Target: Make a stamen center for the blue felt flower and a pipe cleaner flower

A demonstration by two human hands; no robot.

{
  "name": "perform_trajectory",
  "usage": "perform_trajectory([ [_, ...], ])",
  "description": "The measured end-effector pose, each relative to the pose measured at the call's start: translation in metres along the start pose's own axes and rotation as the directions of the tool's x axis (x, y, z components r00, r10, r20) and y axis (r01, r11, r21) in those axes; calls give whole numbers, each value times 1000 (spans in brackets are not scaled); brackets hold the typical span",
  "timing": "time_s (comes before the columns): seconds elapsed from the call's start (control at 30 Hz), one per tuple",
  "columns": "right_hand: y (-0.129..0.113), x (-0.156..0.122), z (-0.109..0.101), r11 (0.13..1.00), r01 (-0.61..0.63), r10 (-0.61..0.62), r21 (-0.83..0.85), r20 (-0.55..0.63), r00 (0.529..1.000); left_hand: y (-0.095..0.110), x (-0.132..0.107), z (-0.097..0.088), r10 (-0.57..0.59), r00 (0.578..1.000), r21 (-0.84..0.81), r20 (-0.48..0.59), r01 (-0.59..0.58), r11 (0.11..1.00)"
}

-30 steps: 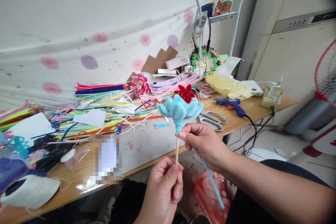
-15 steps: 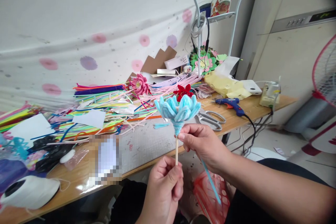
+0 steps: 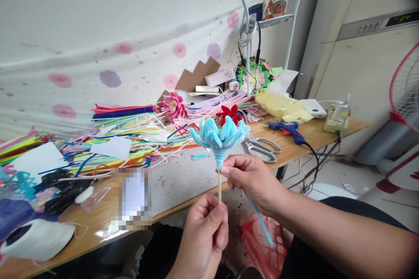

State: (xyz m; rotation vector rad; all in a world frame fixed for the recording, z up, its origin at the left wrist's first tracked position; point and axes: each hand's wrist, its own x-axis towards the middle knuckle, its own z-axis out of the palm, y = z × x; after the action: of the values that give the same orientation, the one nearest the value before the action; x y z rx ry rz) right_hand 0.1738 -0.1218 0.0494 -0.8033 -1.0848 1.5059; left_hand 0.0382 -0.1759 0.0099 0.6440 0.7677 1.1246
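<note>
A light-blue pipe-cleaner flower (image 3: pixel 218 135) stands upright on a thin wooden stick (image 3: pixel 220 188), in front of the table. My left hand (image 3: pixel 207 229) is closed round the lower part of the stick. Just under the flower's wrapped base, my right hand (image 3: pixel 250 178) pinches a blue pipe cleaner (image 3: pixel 262 223) against the top of the stick. The free end of that pipe cleaner hangs down below my right hand. Silver scissors (image 3: pixel 262 149) lie on the table behind my right hand, and a red flower (image 3: pixel 229 115) is behind the blue one.
Many coloured pipe cleaners (image 3: pixel 131 130) are heaped along the back of the table. A blue glue gun (image 3: pixel 288 130) with a black cord lies at the right, near a power strip (image 3: pixel 336 117). At the front left rests a white thread spool (image 3: pixel 41 239). A fan (image 3: pixel 404 91) stands far right.
The flower has turned on its stick, so its petals face another way, and has shifted slightly left. The pipe cleaner's hanging end has moved a little up and left.
</note>
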Motion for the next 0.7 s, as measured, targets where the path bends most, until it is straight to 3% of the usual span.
perform_trajectory([
  [0.07,-1,-1,1,999,-4,3,33,47,999,0,0,-4,-32,996,-28,84,34,999],
  [0.2,-1,-3,1,999,0,-6,50,116,993,0,2,-11,-135,948,-98,289,169,981],
  [0.27,1,-2,1,1000,22,-24,21,98,995,0,2,-10,-136,956,-98,259,166,981],
  [0.4,4,0,-1,991,84,-79,-101,52,995,2,1,-4,-51,994,-72,97,58,996],
  [0.5,1,2,-5,946,211,-192,-247,97,977,3,-1,-3,-42,997,-47,62,45,998],
  [0.57,-3,3,-9,854,362,-317,-374,177,932,3,-2,-4,-62,994,-49,92,67,997],
  [0.7,-13,3,-19,514,648,-508,-562,409,758,2,-5,-7,-70,991,-53,113,76,996],
])
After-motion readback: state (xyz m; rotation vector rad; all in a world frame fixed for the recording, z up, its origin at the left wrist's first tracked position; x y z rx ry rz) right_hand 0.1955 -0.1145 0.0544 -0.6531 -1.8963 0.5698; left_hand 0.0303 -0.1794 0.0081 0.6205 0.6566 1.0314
